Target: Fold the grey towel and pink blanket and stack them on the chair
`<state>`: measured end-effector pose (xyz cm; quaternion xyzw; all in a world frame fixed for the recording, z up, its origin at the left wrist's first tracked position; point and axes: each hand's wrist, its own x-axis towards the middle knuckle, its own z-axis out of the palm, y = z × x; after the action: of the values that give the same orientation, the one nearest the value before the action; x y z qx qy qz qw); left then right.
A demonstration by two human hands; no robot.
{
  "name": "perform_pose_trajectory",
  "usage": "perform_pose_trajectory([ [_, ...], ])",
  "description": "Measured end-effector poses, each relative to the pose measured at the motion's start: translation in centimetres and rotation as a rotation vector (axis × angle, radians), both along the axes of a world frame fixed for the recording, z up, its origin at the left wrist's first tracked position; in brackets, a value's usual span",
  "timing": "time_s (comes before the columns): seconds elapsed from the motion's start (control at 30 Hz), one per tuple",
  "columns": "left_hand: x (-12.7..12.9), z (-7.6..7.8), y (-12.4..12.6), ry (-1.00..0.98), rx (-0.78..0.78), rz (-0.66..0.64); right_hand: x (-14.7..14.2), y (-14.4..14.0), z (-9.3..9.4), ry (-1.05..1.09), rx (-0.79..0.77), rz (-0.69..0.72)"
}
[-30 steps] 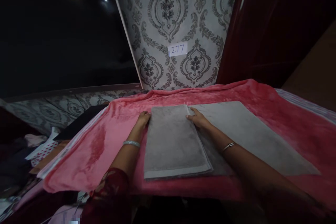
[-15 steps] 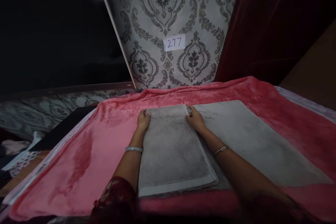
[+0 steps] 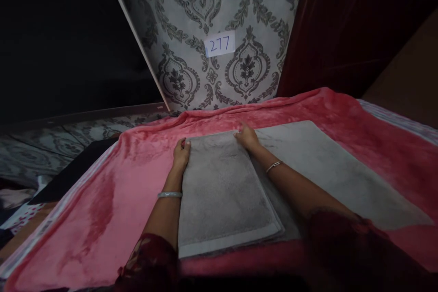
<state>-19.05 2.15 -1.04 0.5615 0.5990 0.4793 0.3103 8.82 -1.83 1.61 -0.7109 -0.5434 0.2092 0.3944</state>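
A grey towel [image 3: 222,191] lies on a pink blanket [image 3: 112,191], its left part folded over into a narrower stack; the unfolded part [image 3: 328,169] spreads out to the right. My left hand [image 3: 180,154] rests at the far left corner of the folded part, fingers curled over the edge. At the far right corner, my right hand [image 3: 247,138] grips the fold's edge. Both wrists wear bangles.
A patterned wall panel carries a paper label reading 277 [image 3: 219,44]. A dark red curtain [image 3: 342,32] hangs at the right. A dark flat object [image 3: 75,169] and loose cloth [image 3: 20,210] lie past the blanket's left edge.
The view has dropped and come closer. Both hands stayed at the folded towel's far corners, sliding slightly away from me along its edges.
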Motion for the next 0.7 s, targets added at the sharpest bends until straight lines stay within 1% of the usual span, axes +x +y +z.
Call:
perform_pose_trajectory([
  [0.13, 0.0, -0.5, 0.6, 0.032, -0.014, 0.017, -1.0, -0.8, -0.8, -0.177, -0.048, -0.059],
  [0.23, 0.0, -0.8, 0.9, 0.045, 0.007, 0.023, -1.0, -1.2, -1.0, -0.227, -0.069, -0.088],
  [0.33, 0.1, -0.8, 1.0, 0.046, 0.013, 0.022, -0.7, -1.0, -0.7, -0.253, -0.07, -0.097],
  [0.43, 0.2, -0.5, 0.8, 0.042, 0.003, 0.006, -0.5, -1.5, 0.1, -0.244, -0.102, -0.055],
  [0.53, 0.2, 0.0, 0.6, 0.007, -0.003, -0.019, -0.2, -3.4, 0.7, -0.242, -0.098, 0.024],
  [0.63, 0.3, 0.5, 0.3, -0.006, -0.003, -0.042, 0.2, -6.6, 0.6, -0.265, -0.048, 0.076],
  [0.7, 0.4, 0.8, 0.0, -0.019, -0.018, -0.083, 0.5, -9.1, 0.4, -0.268, -0.041, 0.094],
])
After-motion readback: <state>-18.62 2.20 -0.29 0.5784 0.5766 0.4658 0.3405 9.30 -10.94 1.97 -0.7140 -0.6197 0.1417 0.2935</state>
